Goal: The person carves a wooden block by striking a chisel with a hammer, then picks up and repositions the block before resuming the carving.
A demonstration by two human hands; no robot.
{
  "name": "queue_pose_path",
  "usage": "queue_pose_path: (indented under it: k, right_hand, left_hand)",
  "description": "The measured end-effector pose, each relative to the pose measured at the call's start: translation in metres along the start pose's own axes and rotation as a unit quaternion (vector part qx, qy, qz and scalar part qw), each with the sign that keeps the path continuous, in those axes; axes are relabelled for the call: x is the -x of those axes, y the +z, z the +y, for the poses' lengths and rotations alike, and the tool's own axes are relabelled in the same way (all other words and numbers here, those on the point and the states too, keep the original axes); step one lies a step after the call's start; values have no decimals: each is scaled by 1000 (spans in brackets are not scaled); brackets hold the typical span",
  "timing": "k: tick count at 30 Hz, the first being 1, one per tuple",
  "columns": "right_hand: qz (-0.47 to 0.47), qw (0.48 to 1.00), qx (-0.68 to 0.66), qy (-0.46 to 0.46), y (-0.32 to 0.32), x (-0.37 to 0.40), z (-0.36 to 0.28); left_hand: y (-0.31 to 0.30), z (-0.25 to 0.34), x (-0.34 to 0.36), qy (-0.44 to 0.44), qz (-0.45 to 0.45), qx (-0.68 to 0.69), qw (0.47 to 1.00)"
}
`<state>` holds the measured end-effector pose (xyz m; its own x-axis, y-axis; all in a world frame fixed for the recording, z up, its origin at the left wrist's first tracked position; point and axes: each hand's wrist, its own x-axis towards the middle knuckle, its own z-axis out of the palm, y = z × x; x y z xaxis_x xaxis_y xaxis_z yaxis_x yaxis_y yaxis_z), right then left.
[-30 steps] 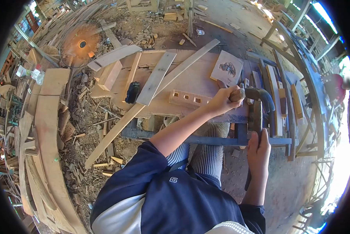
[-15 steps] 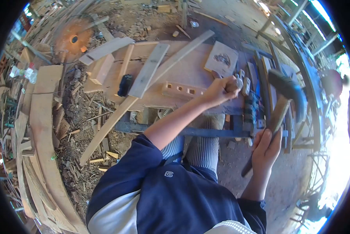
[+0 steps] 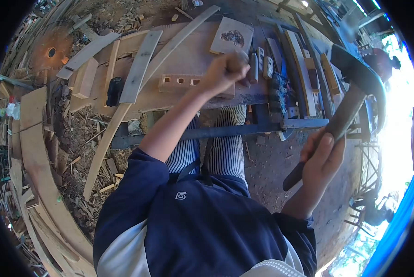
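My right hand (image 3: 324,154) is wrapped round the wooden handle of a large hammer (image 3: 348,108), its dark head raised at the right. My left hand (image 3: 228,71) is closed in a fist round a tool (image 3: 239,60), of which the rounded wooden end shows above the fingers. Beneath that hand and wrist lies a light wood block with several square holes (image 3: 181,81), on the wide plank bench (image 3: 170,99). Just beyond the fist is a square board with a dark hollow (image 3: 232,36).
Grey boards (image 3: 141,64) and a long thin strip (image 3: 106,143) cross the bench's left part, near a black object (image 3: 114,91). A round saw blade (image 3: 52,52) stands far left. Metal bars and wood pieces (image 3: 301,69) lie at the right.
The view has shifted, so the bench appears further left and higher. The hammer and my right hand have moved right. My left hand still grips the tool, now nearer the holed block.
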<state>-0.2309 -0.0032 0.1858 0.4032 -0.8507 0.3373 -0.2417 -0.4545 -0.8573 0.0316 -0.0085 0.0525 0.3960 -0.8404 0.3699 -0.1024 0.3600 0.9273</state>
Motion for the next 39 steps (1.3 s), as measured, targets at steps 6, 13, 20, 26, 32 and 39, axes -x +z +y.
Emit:
queue_pose_path:
  k: [6,13,20,26,32,39]
  right_hand:
    - [4,999,-42,14,-1,10,31]
    - [-86,995,19,-53,13,19,34]
    - [-103,995,-1,-4,12,25,31]
    - [59,997,46,23,-18,23,49]
    - [164,980,109,6,-60,23,68]
    - [226,947,203,108,-63,26,65]
  left_hand:
    - [3,59,13,-57,-8,-65,996]
    - [78,67,88,6,-190,-78,979]
    - [71,60,101,-10,-184,-95,978]
    - [-96,107,68,-14,49,-499,865]
    - [-371,119,70,-358,154,-761,518]
    - [-478,82,95,-454,113,-725,506]
